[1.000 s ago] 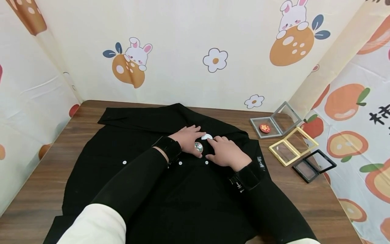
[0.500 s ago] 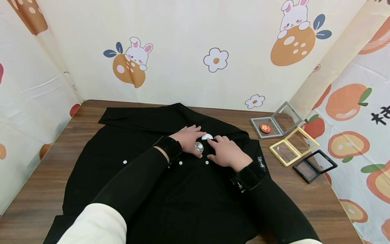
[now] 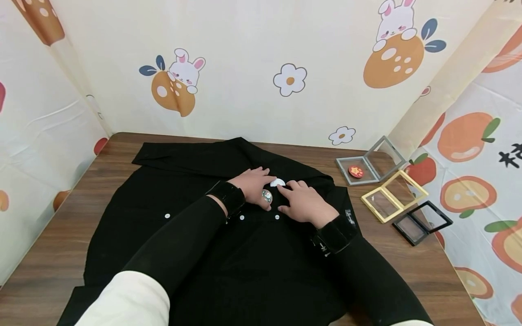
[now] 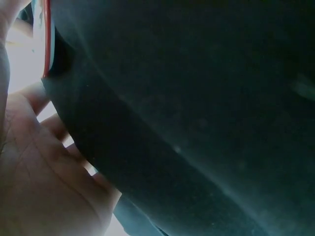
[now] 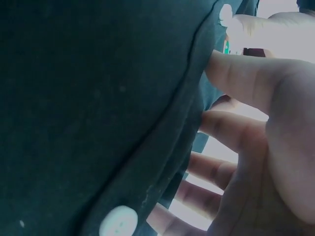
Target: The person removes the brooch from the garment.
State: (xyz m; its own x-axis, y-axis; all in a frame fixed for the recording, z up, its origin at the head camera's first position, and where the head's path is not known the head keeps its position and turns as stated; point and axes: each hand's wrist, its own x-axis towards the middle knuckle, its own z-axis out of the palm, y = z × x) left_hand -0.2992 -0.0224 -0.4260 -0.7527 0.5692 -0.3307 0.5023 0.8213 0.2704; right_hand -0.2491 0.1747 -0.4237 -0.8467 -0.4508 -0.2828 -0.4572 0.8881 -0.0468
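Note:
A black garment (image 3: 253,262) with small white buttons lies spread over the table. My left hand (image 3: 253,184) rests on it with fingers extended, its thumb by a round patterned badge (image 3: 267,196). The red rim of a round badge (image 4: 47,39) shows at the upper left of the left wrist view. Between both hands lies a white rounded piece (image 3: 277,182), partly covered, with fingertips from each hand at its edge. My right hand (image 3: 306,201) touches the cloth, thumb and fingers reaching out. In the right wrist view a white button (image 5: 118,221) sits on the cloth edge.
To the right stand three opened frame cases: a grey one (image 3: 351,181) holding a red badge (image 3: 355,171) with a yellow design, a yellow one (image 3: 390,216) and a black one (image 3: 414,243). Patterned curtains (image 3: 244,108) enclose the brown wooden table (image 3: 383,258).

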